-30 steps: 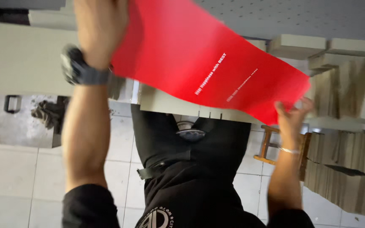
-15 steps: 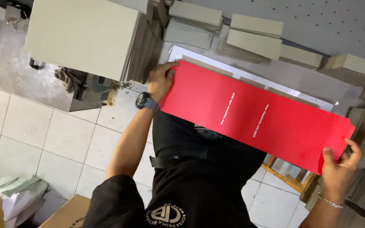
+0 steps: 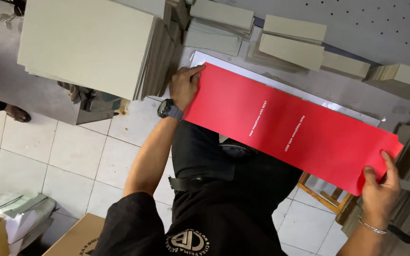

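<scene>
A long red paper sheet [image 3: 290,128] with small white print is stretched between both hands, low over a white sheet [image 3: 262,76] on the grey table [image 3: 371,33]. My left hand [image 3: 184,85], a dark watch on its wrist, grips the sheet's left end. My right hand [image 3: 379,189], with a thin bracelet, pinches the sheet's right end near the table edge. My black shirt and trousers fill the lower middle of the view.
A large stack of grey boards [image 3: 86,42] sits at the upper left. Smaller grey board stacks [image 3: 293,40] line the back of the table, more at the right [image 3: 399,78]. A wooden stool [image 3: 328,196] stands below. Cardboard box [image 3: 74,237] and paper bundles [image 3: 17,215] lie on the tiled floor.
The red sheet has come down from close to the camera to lie flatter over the table. Both hands went down with it, still holding its ends.
</scene>
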